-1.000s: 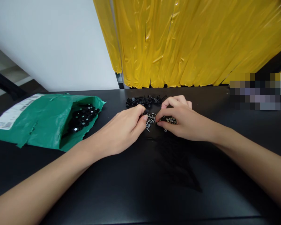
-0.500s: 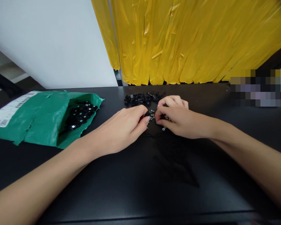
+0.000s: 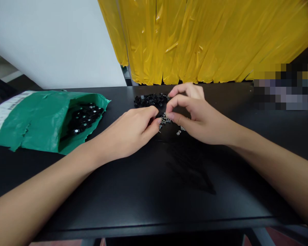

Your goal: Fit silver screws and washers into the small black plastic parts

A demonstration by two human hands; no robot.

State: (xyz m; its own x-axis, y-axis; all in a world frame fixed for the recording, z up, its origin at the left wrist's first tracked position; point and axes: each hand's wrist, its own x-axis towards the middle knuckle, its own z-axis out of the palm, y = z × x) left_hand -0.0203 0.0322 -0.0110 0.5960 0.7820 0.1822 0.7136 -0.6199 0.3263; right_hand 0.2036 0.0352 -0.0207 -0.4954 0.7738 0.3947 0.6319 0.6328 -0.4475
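Observation:
My left hand (image 3: 133,133) rests on the black table (image 3: 154,191), its fingertips pinched on a small black part just left of a scatter of tiny silver screws (image 3: 164,120). My right hand (image 3: 197,118) is raised a little above the table. Its thumb and forefinger are pinched together over the screws, apparently on one of them, though it is too small to see clearly. A few more screws (image 3: 179,131) lie under the right palm. Behind both hands is a pile of small black parts (image 3: 149,99).
A torn green mailer bag (image 3: 38,119) lies open at the left with several round black pieces (image 3: 83,118) spilling from its mouth. Yellow plastic sheeting (image 3: 195,37) hangs behind the table beside a white wall. The table's front edge runs close to me.
My right hand has lifted off the table and shifted slightly left, pinching its thumb and forefinger. My left hand stayed by the screws. The view has tilted down a little.

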